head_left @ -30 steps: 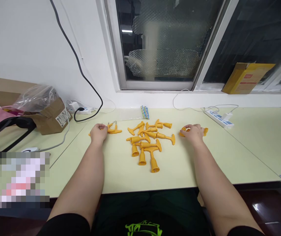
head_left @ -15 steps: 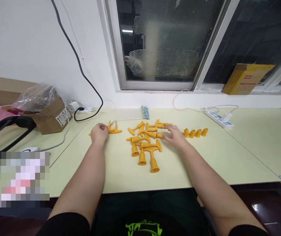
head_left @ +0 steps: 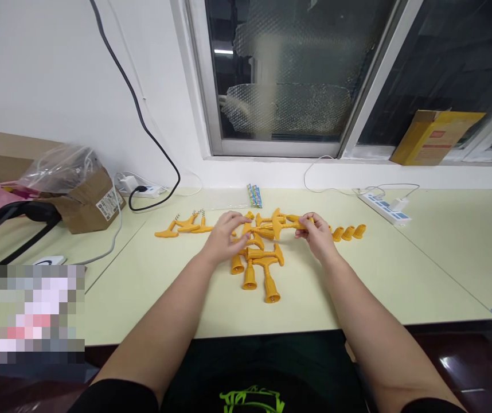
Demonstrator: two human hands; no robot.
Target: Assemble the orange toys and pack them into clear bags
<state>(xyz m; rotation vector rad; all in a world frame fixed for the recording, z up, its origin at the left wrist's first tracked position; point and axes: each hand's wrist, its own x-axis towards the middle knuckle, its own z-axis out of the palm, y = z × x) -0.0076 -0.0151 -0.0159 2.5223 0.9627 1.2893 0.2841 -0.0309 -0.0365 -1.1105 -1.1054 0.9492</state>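
Note:
My right hand [head_left: 316,234] grips the base end of a yellow corkscrew [head_left: 277,223], whose T-handle points left above the pile. My left hand [head_left: 227,238] is spread over the pile's left side, fingers apart, holding nothing. Several yellow corkscrews in bell-shaped sleeves lie heaped between and below my hands, among them one [head_left: 270,287] nearest the front edge. Left of the pile, yellow handles with bare metal spirals [head_left: 167,231] lie in a row. Several loose yellow sleeves [head_left: 348,233] line up beyond my right hand, one partly covered by it.
A clear bag with colourful packets [head_left: 254,195] lies behind the pile. At the left are an opened cardboard box [head_left: 85,203], a black cable [head_left: 172,192] and a blurred patch. A power strip [head_left: 384,209] sits at the back right, and a yellow box [head_left: 435,137] leans on the window.
My left hand has moved right from the spiral handles to the pile, its fingers opening. My right hand has closed on a corkscrew and lifted it. A third spiral handle now shows fully at the left.

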